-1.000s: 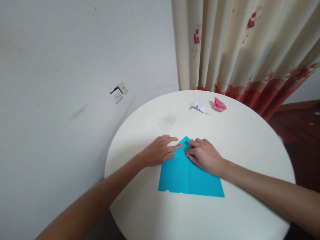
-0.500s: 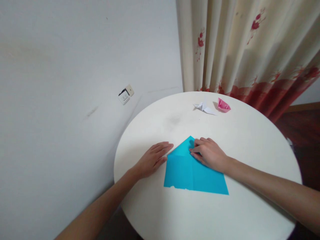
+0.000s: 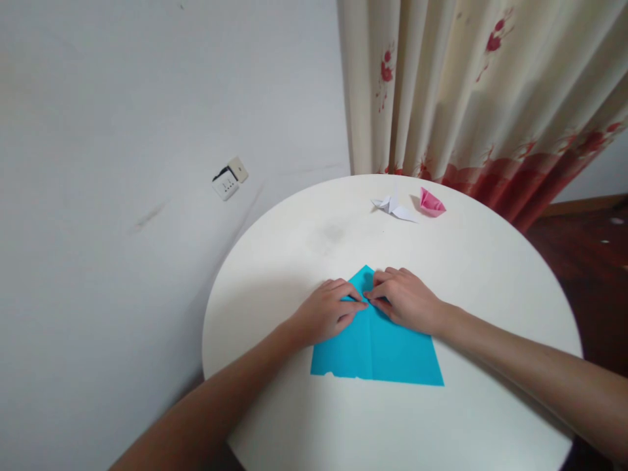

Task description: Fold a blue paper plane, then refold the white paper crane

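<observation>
A blue sheet of paper (image 3: 377, 353) lies on the round white table, its far corners folded inward to a point and its near edge slightly torn. A straight crease runs down its middle. My left hand (image 3: 328, 311) rests over the paper's left side, thumb and forefinger closed together near the centre crease. Opposite it, my right hand (image 3: 405, 297) pinches the paper just below the folded tip, its fingertips almost meeting the left ones. Both hands hide parts of the folded flaps.
Toward the far edge of the white table (image 3: 275, 261) sit a white folded paper crane (image 3: 391, 207) and a pink folded paper boat (image 3: 432, 203). A wall with a socket (image 3: 226, 186) borders the left side. A flowered curtain (image 3: 441, 91) hangs behind.
My left hand has moved right from beside the paper onto it, its fingers now closed near the centre. My right hand stays at the upper right flap. The view has shifted slightly.
</observation>
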`<state>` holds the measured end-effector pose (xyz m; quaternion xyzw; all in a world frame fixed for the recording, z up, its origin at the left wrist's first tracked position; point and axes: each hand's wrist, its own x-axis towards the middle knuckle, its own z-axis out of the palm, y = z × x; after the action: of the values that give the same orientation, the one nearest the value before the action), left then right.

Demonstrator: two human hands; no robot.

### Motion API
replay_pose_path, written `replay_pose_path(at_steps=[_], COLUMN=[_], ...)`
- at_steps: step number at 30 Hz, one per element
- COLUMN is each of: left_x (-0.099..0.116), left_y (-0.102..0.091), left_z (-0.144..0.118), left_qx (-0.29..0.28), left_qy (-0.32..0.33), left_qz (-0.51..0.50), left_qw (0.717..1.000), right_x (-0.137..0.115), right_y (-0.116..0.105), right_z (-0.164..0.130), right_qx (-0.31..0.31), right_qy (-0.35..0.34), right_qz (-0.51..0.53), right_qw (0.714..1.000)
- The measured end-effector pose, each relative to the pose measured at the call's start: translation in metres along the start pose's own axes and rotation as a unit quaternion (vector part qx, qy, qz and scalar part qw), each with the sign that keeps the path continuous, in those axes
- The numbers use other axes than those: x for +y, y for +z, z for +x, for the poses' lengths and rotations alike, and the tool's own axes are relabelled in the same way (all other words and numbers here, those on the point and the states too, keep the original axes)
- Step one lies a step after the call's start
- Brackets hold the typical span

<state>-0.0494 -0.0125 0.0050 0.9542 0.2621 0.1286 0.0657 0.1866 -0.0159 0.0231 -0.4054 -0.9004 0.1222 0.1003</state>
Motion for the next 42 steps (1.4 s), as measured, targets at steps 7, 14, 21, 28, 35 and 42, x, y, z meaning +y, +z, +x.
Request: replay_pose_path(at_steps=[7, 14, 21, 28, 35, 42], left_x=[0.007, 0.016, 0.021, 0.021, 0.022, 0.015], left_y=[-0.006, -0.001, -0.001, 0.002, 0.0, -0.006], left_z=[0.001, 0.0, -0.001, -0.002, -0.001, 0.0], left_qx=[-0.029, -0.024, -0.015, -0.004, -0.009, 0.005], left_qy=[0.026, 0.034, 0.023, 0.019, 0.016, 0.006], left_qz=[0.055, 0.106, 0.115, 0.127, 0.138, 0.056], left_qw=[0.998, 0.993, 0.993, 0.992, 0.99, 0.998], right_x=[0.001, 0.001, -0.002, -0.007, -0.011, -0.014], right_y=[0.001, 0.002, 0.0, 0.001, 0.001, 0.002], right_z=[0.001, 0.003, -0.005, -0.006, -0.007, -0.007], right_qx=[0.006, 0.013, 0.021, 0.001, 0.009, -0.009], right_qy=[0.007, 0.008, -0.014, -0.025, -0.029, -0.03], right_qz=[0.022, 0.046, 0.035, -0.013, -0.041, -0.079], right_qw=[1.0, 0.999, 0.999, 1.0, 0.999, 0.996])
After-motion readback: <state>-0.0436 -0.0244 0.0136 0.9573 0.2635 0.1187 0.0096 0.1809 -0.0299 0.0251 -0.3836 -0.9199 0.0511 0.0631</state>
